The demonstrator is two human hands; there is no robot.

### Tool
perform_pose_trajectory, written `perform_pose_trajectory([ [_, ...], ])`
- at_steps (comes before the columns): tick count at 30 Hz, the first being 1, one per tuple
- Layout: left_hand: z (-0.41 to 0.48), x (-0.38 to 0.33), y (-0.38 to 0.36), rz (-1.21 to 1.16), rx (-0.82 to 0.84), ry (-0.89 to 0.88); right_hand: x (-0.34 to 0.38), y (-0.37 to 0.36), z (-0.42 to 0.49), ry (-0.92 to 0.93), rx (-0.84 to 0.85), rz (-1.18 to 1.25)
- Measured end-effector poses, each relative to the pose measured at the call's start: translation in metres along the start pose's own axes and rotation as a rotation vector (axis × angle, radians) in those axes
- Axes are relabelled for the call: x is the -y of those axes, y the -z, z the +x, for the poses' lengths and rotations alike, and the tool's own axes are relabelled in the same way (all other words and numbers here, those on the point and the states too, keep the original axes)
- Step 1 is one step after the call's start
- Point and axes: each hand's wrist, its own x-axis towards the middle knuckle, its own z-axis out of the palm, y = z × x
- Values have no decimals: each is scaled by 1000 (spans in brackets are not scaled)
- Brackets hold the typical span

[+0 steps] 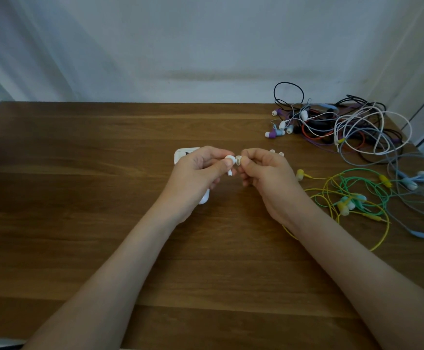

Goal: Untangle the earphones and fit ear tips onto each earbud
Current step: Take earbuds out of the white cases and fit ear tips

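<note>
Earbud (pixel 229 160) pinched in left hand (pixel 195 174) touches ear tip (pixel 238 159) pinched by right hand (pixel 265 174).

table (pixel 79 188): brown wood grain, matt | earbud (pixel 229 159): white glossy plastic | ear tip (pixel 238 159): soft translucent | cables (pixel 352 127): smooth rubbery plastic | wall (pixel 180 41): matt pale
</note>
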Motion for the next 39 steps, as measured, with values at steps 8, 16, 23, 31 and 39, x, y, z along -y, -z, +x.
perform_pose_trajectory([
  [8,1,0,1,7,8,4,1,1,2,-7,54,32],
  [16,1,0,2,41,12,12,1,5,2,-40,138,105],
  [23,-4,-1,-3,87,-31,-35,-2,0,-1,-10,73,86],
  [31,-5,0,-7,171,-66,-68,-4,-9,-6,66,-62,-48],
  [39,-7,-3,-6,187,-66,-79,-7,-14,-6,124,-143,-118],
])
